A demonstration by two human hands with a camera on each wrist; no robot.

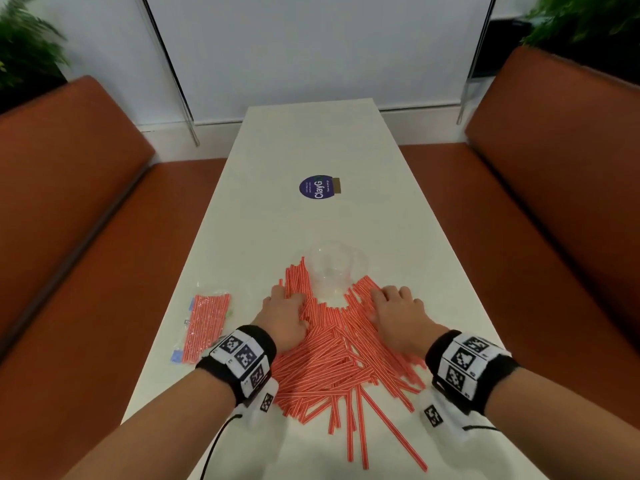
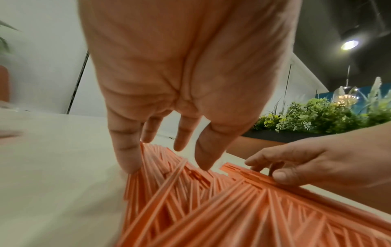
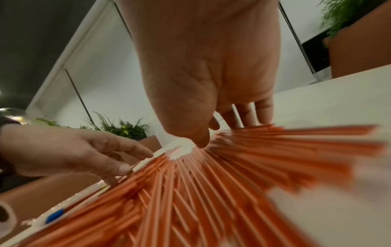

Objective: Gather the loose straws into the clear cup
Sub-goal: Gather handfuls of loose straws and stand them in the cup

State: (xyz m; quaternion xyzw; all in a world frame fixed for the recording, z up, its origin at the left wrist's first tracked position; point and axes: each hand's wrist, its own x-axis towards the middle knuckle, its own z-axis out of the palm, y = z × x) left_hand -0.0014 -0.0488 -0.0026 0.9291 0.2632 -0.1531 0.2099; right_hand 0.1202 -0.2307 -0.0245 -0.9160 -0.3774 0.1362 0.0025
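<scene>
A big heap of red-and-white striped straws [image 1: 343,355] lies spread on the white table [image 1: 311,143] in front of me. A clear cup [image 1: 334,270] stands upright just beyond the heap, with straws fanned around its base. My left hand [image 1: 285,315] rests palm-down on the heap's left side, its straight fingers [image 2: 127,150] touching the straws [image 2: 190,200]. My right hand [image 1: 398,313] presses flat on the right side, fingers [image 3: 247,115] spread over the straws [image 3: 211,175]. Neither hand grips anything.
A clear packet of more striped straws [image 1: 204,327] lies at the table's left edge. A round purple sticker [image 1: 317,188] sits farther up the table. Orange benches [image 1: 69,209] flank both sides; plants [image 1: 24,53] stand behind them.
</scene>
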